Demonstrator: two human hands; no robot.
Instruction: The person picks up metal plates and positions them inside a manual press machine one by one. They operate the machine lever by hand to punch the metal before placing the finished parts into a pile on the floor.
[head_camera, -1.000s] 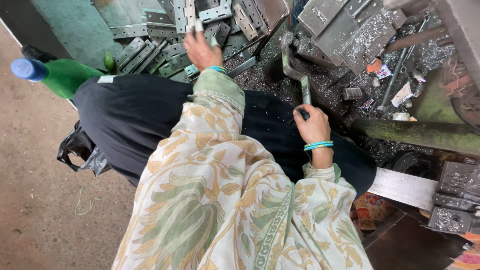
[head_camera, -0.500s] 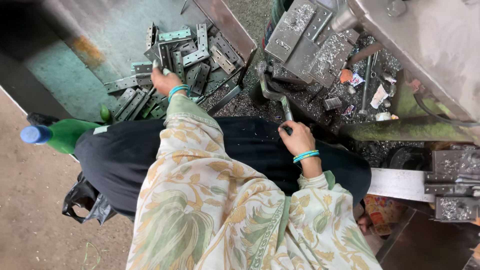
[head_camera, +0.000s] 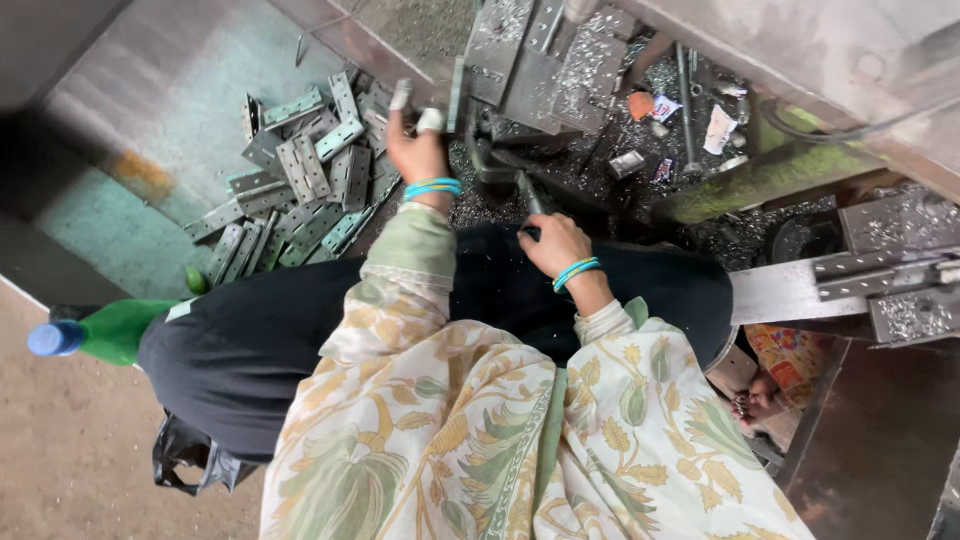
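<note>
Now the left hand (head_camera: 418, 150) has lifted off the pile of hinge plates (head_camera: 300, 185) and pinches one grey plate (head_camera: 457, 95) upright just right of that pile, while the right hand (head_camera: 556, 245) stays clenched round the dark lever handle (head_camera: 530, 195), farther right.

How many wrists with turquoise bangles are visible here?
2: turquoise bangles on the left hand by the grey metal hinge plates; turquoise bangles on the right hand.
</note>
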